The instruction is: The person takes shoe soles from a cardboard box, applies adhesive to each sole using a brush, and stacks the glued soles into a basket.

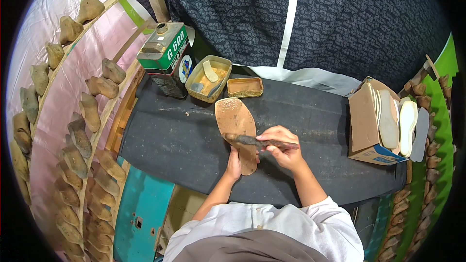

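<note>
Above the middle of the dark table, a tan shoe insole [236, 115] is held lengthwise, its wide end pointing away from me. Its upper part shines as if wet. My left hand [234, 166] grips the narrower end, with some fingers hidden underneath. In my right hand [285, 151] is a brush [250, 140], its dark handle pinched between thumb and fingers. The brush head lies over the insole's middle; whether it touches cannot be made out. Just beyond the insole stands a small rectangular tin [245, 93] with brownish contents.
A plastic tub [224, 63] with yellowish residue and flat pieces stands beside a green and black metal can [165, 51] at the back left. On the right, a cardboard box [361, 121] holds several insoles [407, 121]. Racks of wooden shoe lasts [80, 138] flank the table [310, 116].
</note>
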The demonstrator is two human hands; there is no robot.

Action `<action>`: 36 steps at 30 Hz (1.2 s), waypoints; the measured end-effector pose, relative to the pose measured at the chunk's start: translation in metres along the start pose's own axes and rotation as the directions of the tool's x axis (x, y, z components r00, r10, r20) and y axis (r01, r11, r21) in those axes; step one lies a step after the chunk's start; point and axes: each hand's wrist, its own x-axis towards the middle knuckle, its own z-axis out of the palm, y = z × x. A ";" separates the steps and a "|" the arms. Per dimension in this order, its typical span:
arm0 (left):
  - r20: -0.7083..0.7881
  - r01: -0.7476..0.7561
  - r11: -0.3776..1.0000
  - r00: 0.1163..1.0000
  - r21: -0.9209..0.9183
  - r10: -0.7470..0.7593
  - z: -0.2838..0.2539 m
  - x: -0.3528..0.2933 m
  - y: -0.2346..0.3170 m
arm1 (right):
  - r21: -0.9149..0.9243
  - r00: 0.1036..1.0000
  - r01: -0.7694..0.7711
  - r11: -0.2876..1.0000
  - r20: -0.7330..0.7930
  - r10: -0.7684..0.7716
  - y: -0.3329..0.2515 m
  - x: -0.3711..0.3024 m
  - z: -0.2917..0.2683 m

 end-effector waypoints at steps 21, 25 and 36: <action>-0.029 -0.006 0.995 1.000 -0.102 0.003 -0.008 0.000 -0.008 | -0.423 0.953 0.272 0.864 0.243 -0.181 -0.008 0.006 -0.007; -0.050 -0.133 0.984 0.989 0.120 0.139 -0.031 -0.005 -0.033 | -0.251 0.888 0.305 0.919 0.425 -0.178 -0.016 0.001 0.002; -0.059 -0.154 0.985 0.986 0.081 0.159 -0.013 -0.005 -0.012 | -0.297 0.883 0.329 0.896 0.433 -0.181 -0.021 -0.001 -0.002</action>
